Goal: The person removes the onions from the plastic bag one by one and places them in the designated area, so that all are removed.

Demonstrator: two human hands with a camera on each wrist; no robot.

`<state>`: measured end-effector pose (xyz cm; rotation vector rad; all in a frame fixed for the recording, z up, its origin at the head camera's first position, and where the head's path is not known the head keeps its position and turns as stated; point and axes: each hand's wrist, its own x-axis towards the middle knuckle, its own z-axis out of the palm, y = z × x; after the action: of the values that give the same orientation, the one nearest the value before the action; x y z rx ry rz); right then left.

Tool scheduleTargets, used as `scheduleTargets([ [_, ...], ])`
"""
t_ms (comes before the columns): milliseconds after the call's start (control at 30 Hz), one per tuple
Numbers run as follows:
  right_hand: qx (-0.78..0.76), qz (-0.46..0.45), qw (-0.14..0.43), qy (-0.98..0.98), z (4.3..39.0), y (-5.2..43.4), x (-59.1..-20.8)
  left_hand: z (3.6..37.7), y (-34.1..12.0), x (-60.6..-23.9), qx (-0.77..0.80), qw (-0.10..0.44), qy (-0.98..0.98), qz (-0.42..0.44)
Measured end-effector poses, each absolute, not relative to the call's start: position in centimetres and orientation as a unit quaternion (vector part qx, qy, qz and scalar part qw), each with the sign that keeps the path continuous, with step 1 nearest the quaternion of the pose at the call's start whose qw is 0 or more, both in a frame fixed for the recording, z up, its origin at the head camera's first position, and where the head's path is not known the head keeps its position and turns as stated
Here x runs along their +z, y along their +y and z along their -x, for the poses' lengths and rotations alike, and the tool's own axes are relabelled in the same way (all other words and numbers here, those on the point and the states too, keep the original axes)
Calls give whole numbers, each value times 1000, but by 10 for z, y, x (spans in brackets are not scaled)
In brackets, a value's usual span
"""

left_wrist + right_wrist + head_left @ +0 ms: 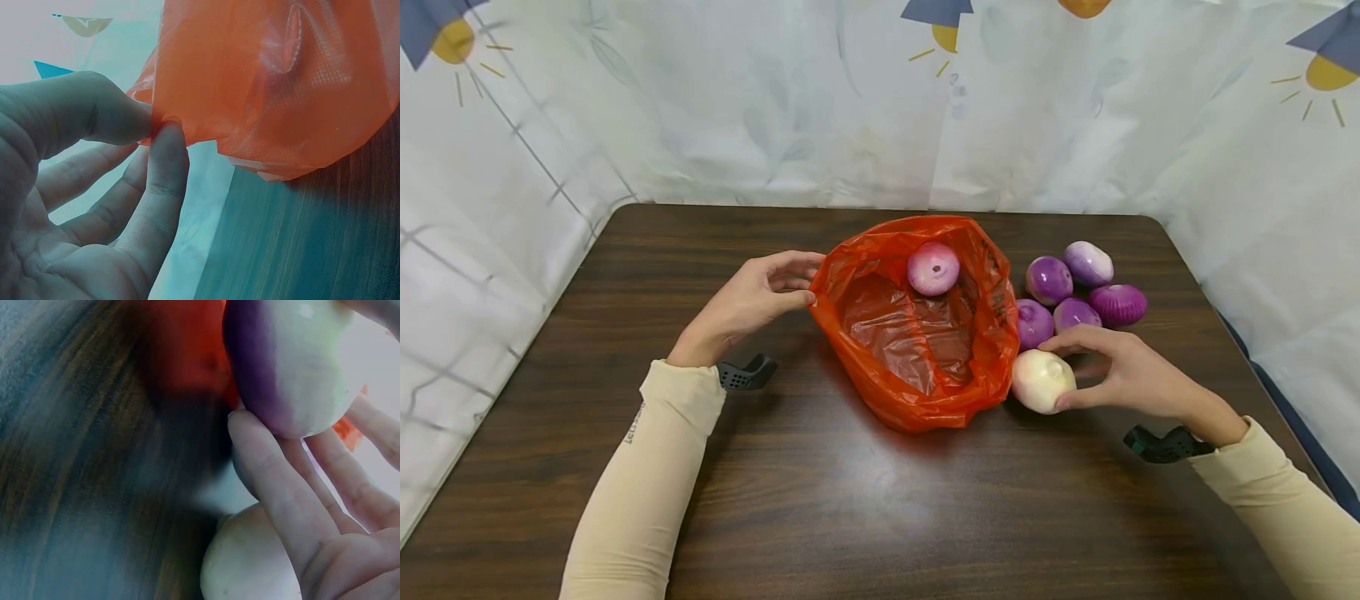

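Note:
A red plastic bag stands with its mouth wide, and a peeled pink-purple onion lies inside. My left hand pinches the bag's left rim between thumb and forefinger, clearly seen in the left wrist view. Beside the bag's right wall, my right hand grips a whitish onion with thumb and fingers. From the right wrist, this onion shows a purple side. Another pale onion appears below the fingers there, partly hidden by them.
Several purple onions are clustered right of the bag, just beyond my right hand. A ribbed, brighter purple one lies at the cluster's right. The dark wooden table meets a patterned white curtain at its back and sides.

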<state>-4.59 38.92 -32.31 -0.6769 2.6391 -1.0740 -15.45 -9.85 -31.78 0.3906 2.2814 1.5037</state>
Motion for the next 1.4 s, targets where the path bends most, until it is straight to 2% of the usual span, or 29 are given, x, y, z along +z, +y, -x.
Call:
scheduleTargets([
  [733, -292, 220, 114, 924, 48, 384, -322, 154, -99, -316, 537, 188, 811, -139],
  [1167, -304, 247, 71, 917, 47, 389, -313, 154, -99, -317, 536, 188, 811, -141],
  [1400, -334, 234, 54, 911, 44, 395, -309, 156, -99, -319, 539, 191, 809, -137],
])
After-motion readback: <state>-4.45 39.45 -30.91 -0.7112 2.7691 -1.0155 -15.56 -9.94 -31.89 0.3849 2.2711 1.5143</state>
